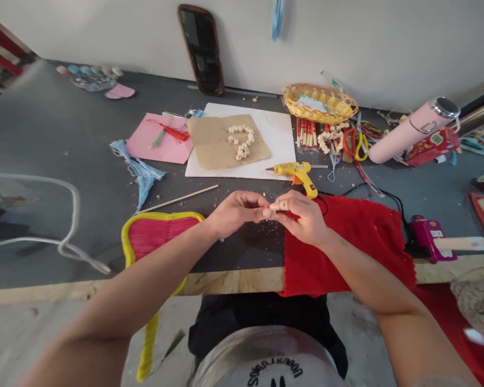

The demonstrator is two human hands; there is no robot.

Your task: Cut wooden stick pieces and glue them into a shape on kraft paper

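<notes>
A loose white cord (70, 215) lies at the far left of the dark grey table (44, 140), then a red heart-shaped pad edged in yellow yarn (151, 236). At centre the left hand (236, 212) and right hand (302, 215) meet, fingertips of both pinched shut on 1 small pale wooden piece (271, 209) held just above the table edge. This looks like a fitting or trimming step; the next move likely calls for a steady pinch. Behind lie a yellow hot-glue gun (300, 173) and a red fuzzy cloth (347, 242).
</notes>
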